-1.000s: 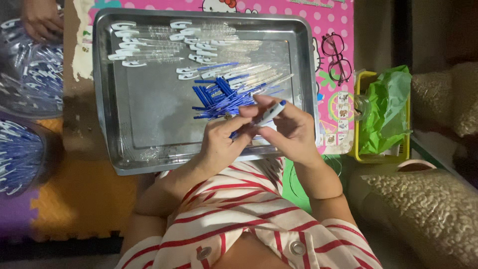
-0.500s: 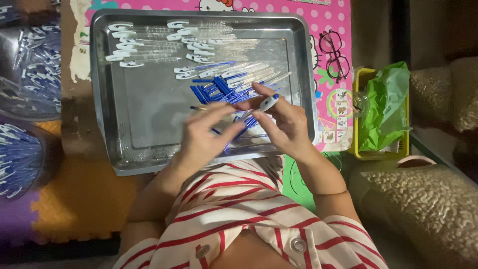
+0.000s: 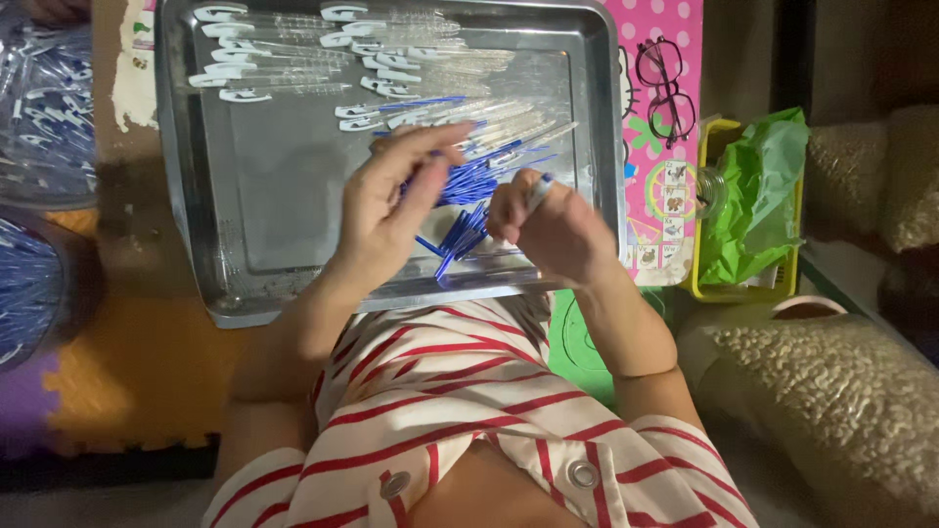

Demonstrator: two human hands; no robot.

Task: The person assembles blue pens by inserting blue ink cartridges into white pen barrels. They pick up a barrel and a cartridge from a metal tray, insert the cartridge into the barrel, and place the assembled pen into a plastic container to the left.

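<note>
A shallow metal tray (image 3: 274,196) lies in front of me. A heap of thin blue pen refills (image 3: 469,186) sits at its middle right, and clear pen barrels with white caps (image 3: 293,59) lie in rows along the far side. My left hand (image 3: 391,200) reaches over the blue refills, fingers stretched and touching the heap. My right hand (image 3: 548,225) is closed around a pen (image 3: 540,191) whose tip sticks out above the fist, just right of the heap.
Plastic bags of blue pen parts (image 3: 39,108) lie at the left. A pair of glasses (image 3: 665,88) rests on a pink mat (image 3: 665,39). A yellow box with a green bag (image 3: 753,196) stands at the right, beside a beige cushion (image 3: 831,391).
My left hand has let go of the pen and moved up onto the refill heap. My right hand has closed into a fist around the pen.
</note>
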